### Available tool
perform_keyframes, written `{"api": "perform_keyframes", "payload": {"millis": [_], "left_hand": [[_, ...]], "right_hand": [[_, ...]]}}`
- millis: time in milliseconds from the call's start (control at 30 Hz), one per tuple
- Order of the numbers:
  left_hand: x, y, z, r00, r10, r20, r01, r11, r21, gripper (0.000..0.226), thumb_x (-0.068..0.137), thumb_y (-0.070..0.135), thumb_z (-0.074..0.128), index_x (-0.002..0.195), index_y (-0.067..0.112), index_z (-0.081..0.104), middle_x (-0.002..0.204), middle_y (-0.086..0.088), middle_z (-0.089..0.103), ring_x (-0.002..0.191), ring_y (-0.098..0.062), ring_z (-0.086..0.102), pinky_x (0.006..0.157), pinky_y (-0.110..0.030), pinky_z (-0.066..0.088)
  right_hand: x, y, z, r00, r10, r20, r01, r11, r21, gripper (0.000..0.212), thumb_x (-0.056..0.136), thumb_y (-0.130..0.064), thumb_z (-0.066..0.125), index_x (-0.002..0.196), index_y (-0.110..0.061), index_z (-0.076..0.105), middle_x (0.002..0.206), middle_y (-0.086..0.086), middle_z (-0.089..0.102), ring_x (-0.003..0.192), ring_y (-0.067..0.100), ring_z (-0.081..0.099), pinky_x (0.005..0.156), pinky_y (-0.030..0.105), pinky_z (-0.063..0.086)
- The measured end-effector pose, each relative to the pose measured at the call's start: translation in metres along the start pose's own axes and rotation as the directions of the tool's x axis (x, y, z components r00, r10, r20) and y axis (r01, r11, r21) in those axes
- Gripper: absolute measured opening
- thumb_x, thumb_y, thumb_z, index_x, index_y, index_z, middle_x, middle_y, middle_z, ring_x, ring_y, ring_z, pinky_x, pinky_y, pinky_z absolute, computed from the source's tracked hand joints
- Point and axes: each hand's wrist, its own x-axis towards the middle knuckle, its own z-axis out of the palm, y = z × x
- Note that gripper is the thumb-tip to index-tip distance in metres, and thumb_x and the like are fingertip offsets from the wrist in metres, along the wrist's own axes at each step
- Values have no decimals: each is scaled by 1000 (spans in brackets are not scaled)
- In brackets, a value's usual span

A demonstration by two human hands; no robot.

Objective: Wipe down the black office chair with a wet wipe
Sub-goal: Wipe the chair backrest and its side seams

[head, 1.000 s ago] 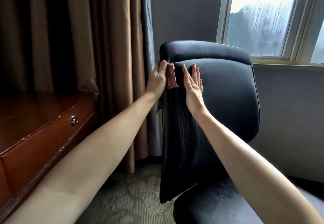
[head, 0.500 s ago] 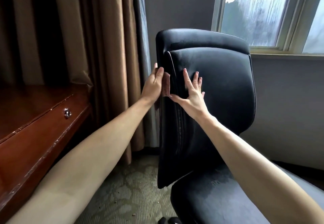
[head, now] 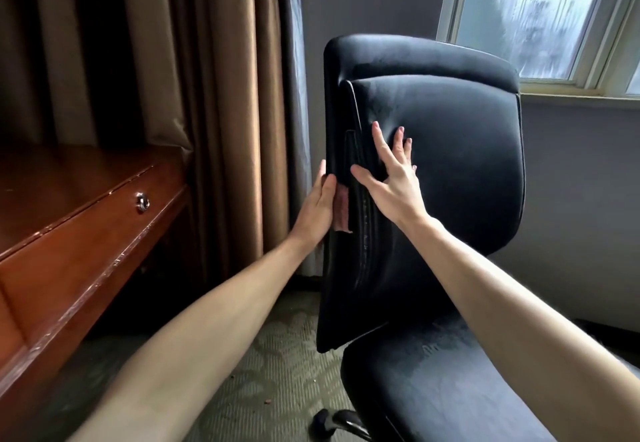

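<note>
Fingers (head: pixel 325 182) of left hand (head: pixel 313 214) press the wipe (head: pixel 342 209) flat on the chair (head: pixel 450 171) edge; right hand (head: pixel 394 192) rests splayed.

Black chair (head: pixel 450 171), pinkish wipe (head: pixel 342 207), brown curtain (head: pixel 221 95), reddish-brown desk (head: pixel 69 233).

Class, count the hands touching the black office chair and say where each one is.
2. The left hand presses the wipe against the side edge of the backrest; the right hand lies spread on its padded front. No other hand is in view.
</note>
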Motion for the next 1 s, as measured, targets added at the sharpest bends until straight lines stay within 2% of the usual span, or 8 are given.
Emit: {"api": "perform_keyframes", "payload": {"millis": [133, 333, 467, 533, 633, 800, 900, 1000], "left_hand": [[20, 36, -1, 998, 44, -51, -45, 999, -13, 56, 108, 36, 26, 156, 8, 19, 158, -7, 31, 146, -17, 27, 117, -25, 19], [20, 21, 0, 998, 58, -33, -60, 995, -83, 67, 100, 50, 31, 155, 11, 24, 153, -10, 41, 142, -16, 36, 120, -31, 24], [1, 5, 3, 999, 41, -5, -42, 996, -82, 53, 107, 41, 27, 133, 0, 48, 103, -6, 67, 111, -36, 59, 103, -42, 42], [-10, -11, 4, 1000, 7, 8, -7, 999, -53, 45, 106, 45, 27, 112, 11, 56, 84, -2, 64, 88, -26, 63, 96, -46, 45], [-29, -28, 7, 999, -47, -5, 47, 999, -27, 34, 106, 45, 27, 107, 24, 54, 84, 10, 63, 83, -8, 62, 94, -40, 47], [-26, -11, 9, 999, 16, -35, -18, 998, -56, 49, 106, 42, 30, 135, 4, 44, 100, -29, 63, 99, -51, 58, 90, -58, 50], [-3, 15, 5, 996, 69, -58, -69, 998, -7, 52, 109, 31, 27, 137, -12, 34, 69, -13, 62, 65, -19, 65, 64, -29, 56], [6, 12, 2, 996, 84, -42, -83, 996, 12, 56, 107, 39, 27, 140, -5, 38, 115, -24, 63, 113, -29, 61, 100, -38, 48]], "right_hand": [[-2, 0, -2, 1000, -9, 3, 9, 1000, -6, 75, 94, -41, 62, 153, -47, 15, 166, 5, -5, 152, 23, -13, 119, 55, -2], [-4, 2, 4, 999, -22, -26, 22, 1000, 6, 73, 95, -41, 61, 153, -46, 16, 166, 4, -4, 152, 22, -14, 119, 53, -4], [-4, 6, 8, 998, -34, -44, 35, 999, 15, 72, 95, -41, 60, 153, -46, 17, 166, 5, -4, 152, 22, -14, 119, 53, -5], [-5, 6, 9, 998, -37, -45, 37, 999, 16, 71, 96, -40, 60, 153, -45, 17, 166, 5, -4, 152, 22, -14, 119, 53, -6], [-7, 7, 10, 998, -45, -35, 45, 999, -1, 73, 95, -41, 60, 153, -45, 16, 166, 4, -5, 152, 23, -14, 119, 54, -6], [-10, 12, 6, 998, -58, -1, 58, 998, -30, 87, 88, -47, 67, 153, -48, 9, 166, 3, -12, 151, 24, -19, 118, 56, -6], [-16, 9, 11, 999, -5, -32, 4, 999, -37, 97, 84, -46, 71, 154, -45, 5, 164, 10, -16, 150, 29, -21, 119, 55, -4], [-21, 5, 18, 996, 51, -68, -52, 999, -8, 98, 84, -42, 70, 155, -42, 3, 165, 14, -10, 151, 27, -17, 121, 52, -2]]}}
